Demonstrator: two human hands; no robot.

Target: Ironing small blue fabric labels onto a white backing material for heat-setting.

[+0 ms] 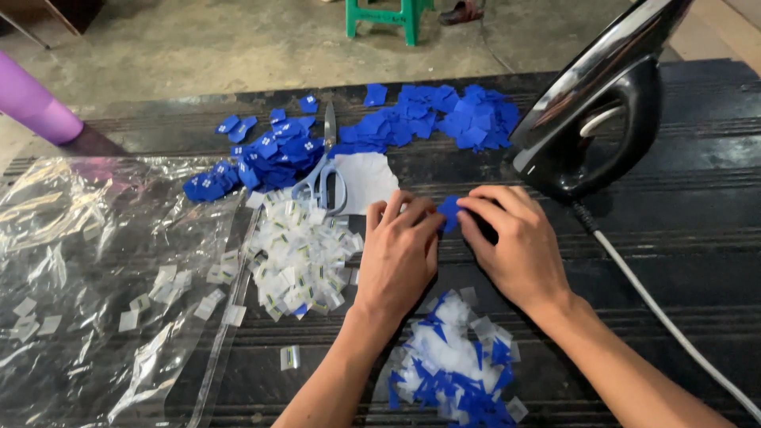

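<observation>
Both hands work at the middle of a dark ridged table [682, 238], and positions below are given relative to the scissors [325, 170], which lie with blades shut and pale handles toward the person. The left hand [399, 255] rests just right of the scissors' handles, fingers curled and closed, fingertips pinching a small blue fabric piece [449, 211]. The right hand [515, 242], further right, meets it, thumb and forefinger closed on the same piece, so the piece sits between the two sets of fingertips, just above the table. A white sheet [366, 178] lies immediately right of the scissors, partly under the left fingers. A heap of small clear packets [301, 254] lies just below the scissors. Blue pieces with white marks [265, 154] are piled to the scissors' left; a larger blue pile [444, 119] lies up and to the right. A mixed heap of blue and clear scraps [456, 361] lies well below and right, between the forearms. A black iron [602, 111] stands tilted far right, its white cord [674, 317] trailing down. A clear plastic bag [87, 285] spreads to the lower left.
</observation>
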